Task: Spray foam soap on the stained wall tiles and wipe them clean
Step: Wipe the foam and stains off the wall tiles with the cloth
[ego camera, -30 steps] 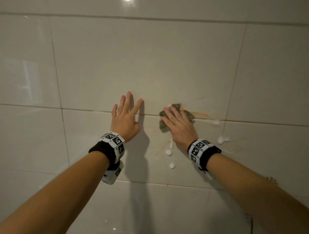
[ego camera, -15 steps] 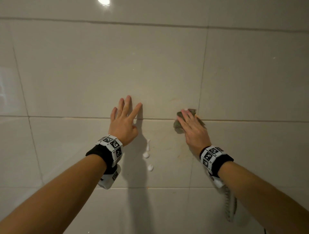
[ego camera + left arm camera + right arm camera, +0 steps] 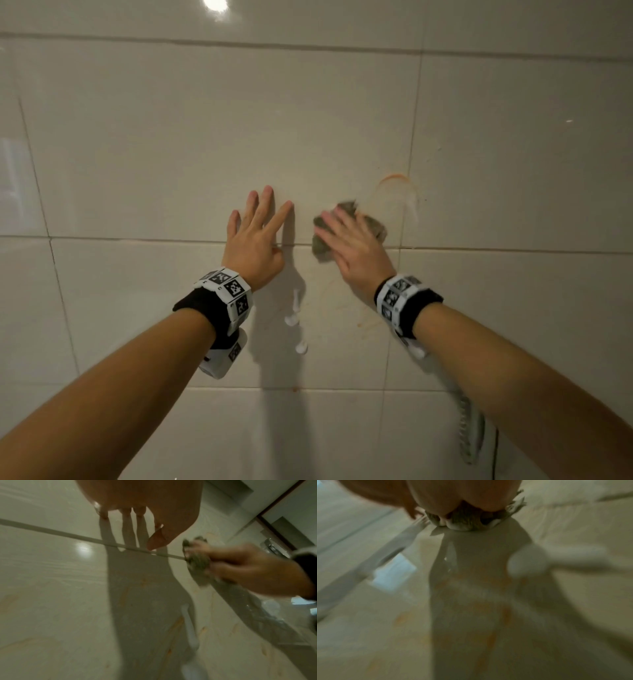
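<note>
My right hand (image 3: 356,250) presses a grey-green cloth (image 3: 375,228) flat against the glossy cream wall tiles (image 3: 205,137), just above a horizontal grout line. The fingers lie straight over the cloth; both are motion-blurred. An orange arc-shaped stain (image 3: 394,178) sits up and to the right of the cloth, and faint orange streaks (image 3: 342,301) lie below it. White foam drips (image 3: 291,320) run down between my wrists. My left hand (image 3: 255,240) rests flat on the tiles with fingers spread, left of the cloth. In the left wrist view the cloth (image 3: 199,559) shows under the right hand (image 3: 248,572).
A coiled shower hose (image 3: 466,431) hangs against the wall at lower right, under my right forearm. A chrome fitting (image 3: 272,547) shows far right in the left wrist view. A vertical grout line (image 3: 414,154) runs just right of the stain.
My right hand swept the cloth right to the vertical grout line, then back left. The foam near that line is wiped away, leaving an orange arc. The left hand stayed planted.
</note>
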Motion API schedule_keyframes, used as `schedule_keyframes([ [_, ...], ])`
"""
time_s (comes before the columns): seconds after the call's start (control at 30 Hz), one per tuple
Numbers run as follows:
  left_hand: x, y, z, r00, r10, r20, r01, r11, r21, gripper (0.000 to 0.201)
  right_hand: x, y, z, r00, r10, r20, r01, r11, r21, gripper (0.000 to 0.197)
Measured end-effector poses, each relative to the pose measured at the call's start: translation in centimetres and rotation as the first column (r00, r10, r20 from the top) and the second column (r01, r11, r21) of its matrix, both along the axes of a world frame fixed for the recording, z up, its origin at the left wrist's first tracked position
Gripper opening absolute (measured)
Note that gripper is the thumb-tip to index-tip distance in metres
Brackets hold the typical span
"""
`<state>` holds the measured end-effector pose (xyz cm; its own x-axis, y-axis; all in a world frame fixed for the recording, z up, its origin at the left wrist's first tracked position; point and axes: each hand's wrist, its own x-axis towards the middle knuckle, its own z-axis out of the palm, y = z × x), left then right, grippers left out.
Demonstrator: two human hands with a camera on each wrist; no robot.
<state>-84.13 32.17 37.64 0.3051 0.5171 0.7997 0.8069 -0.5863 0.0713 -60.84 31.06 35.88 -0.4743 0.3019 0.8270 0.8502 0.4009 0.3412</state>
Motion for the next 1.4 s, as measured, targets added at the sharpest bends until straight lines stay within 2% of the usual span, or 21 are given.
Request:
schedule_keyframes([
  [0.07, 0.0, -0.2, 0.0, 1.000, -0.007, 0.003, 0.007, 1.000, -0.014, 0.088, 1.0, -0.1, -4.3, 0.989, -0.055, 0.136, 0.053, 0.998, 0.016, 0.059],
  [0.13, 0.2, -0.3, 0.1, 1.000, -0.004, 0.003, 0.004, 1.000, -0.021, 0.087, 2.0, -0.3, -6.9, 0.967, -0.115, 0.228, 0.114, 0.993, 0.020, 0.075],
  [0.2, 0.6, -0.4, 0.1, 1.000, 0.003, -0.003, -0.003, 1.000, -0.027, 0.087, 2.7, -0.4, -6.9, 0.936, -0.168, 0.308, 0.164, 0.986, 0.039, 0.088],
  [0.27, 0.9, -0.5, 0.3, 1.000, 0.011, -0.006, -0.011, 0.999, -0.035, 0.087, 3.2, -0.4, -5.1, 0.913, -0.206, 0.351, 0.195, 0.978, 0.067, 0.092],
  [0.47, 1.7, -0.4, 1.0, 0.999, 0.034, 0.003, -0.034, 0.999, -0.006, 0.087, 2.2, -0.6, 5.6, 0.939, -0.293, 0.181, 0.270, 0.952, 0.142, 0.078],
  [0.57, 2.1, -0.5, 1.2, 0.998, 0.065, -0.004, -0.065, 0.998, 0.009, 0.087, 2.7, -1.7, 11.0, 0.917, -0.387, 0.094, 0.375, 0.919, 0.126, 0.075],
  [0.63, 2.3, -0.6, 1.3, 0.996, 0.087, -0.015, -0.087, 0.996, 0.021, 0.086, 4.0, -2.4, 13.4, 0.907, -0.420, -0.016, 0.418, 0.898, 0.138, 0.063],
  [0.7, 2.5, -0.7, 1.5, 0.994, 0.106, -0.024, -0.105, 0.994, 0.023, 0.086, 5.7, -2.7, 14.0, 0.914, -0.384, -0.127, 0.398, 0.911, 0.107, 0.054],
  [0.8, 3.0, -0.9, 1.7, 0.993, 0.117, -0.016, -0.117, 0.993, 0.020, 0.086, 8.0, -2.7, 11.0, 0.927, -0.280, -0.248, 0.316, 0.941, 0.119, 0.052],
  [0.87, 3.5, -1.2, 1.8, 0.993, 0.121, -0.012, -0.121, 0.993, 0.002, 0.085, 9.0, -2.9, 6.6, 0.951, -0.224, -0.214, 0.261, 0.951, 0.163, 0.055],
  [0.93, 3.9, -1.5, 1.9, 0.992, 0.128, -0.008, -0.128, 0.992, -0.012, 0.084, 9.4, -3.2, 1.0, 0.968, -0.249, -0.006, 0.247, 0.956, 0.155, 0.070],
  [1.0, 4.6, -1.9, 1.9, 0.993, 0.121, 0.001, -0.121, 0.992, -0.028, 0.083, 9.6, -3.4, -4.0, 0.939, -0.263, 0.220, 0.259, 0.965, 0.050, 0.083],
  [1.07, 5.3, -2.2, 1.9, 0.995, 0.103, -0.002, -0.103, 0.994, -0.046, 0.082, 9.9, -3.3, -5.9, 0.916, -0.246, 0.318, 0.264, 0.964, -0.017, 0.088],
  [1.17, 6.5, -2.5, 1.7, 0.996, 0.083, -0.027, -0.084, 0.994, -0.063, 0.082, 10.2, -3.5, -3.7, 0.897, -0.234, 0.376, 0.257, 0.966, -0.010, 0.092],
  [1.27, 7.0, -2.6, 1.7, 0.995, 0.092, -0.026, -0.094, 0.990, -0.103, 0.083, 10.3, -3.8, 1.0, 0.956, -0.163, 0.245, 0.159, 0.987, 0.035, 0.083],
  [1.4, 6.9, -2.7, 1.3, 0.994, 0.104, -0.040, -0.107, 0.990, -0.089, 0.085, 10.1, -3.4, 8.7, 0.983, -0.164, 0.081, 0.153, 0.981, 0.122, 0.071],
])
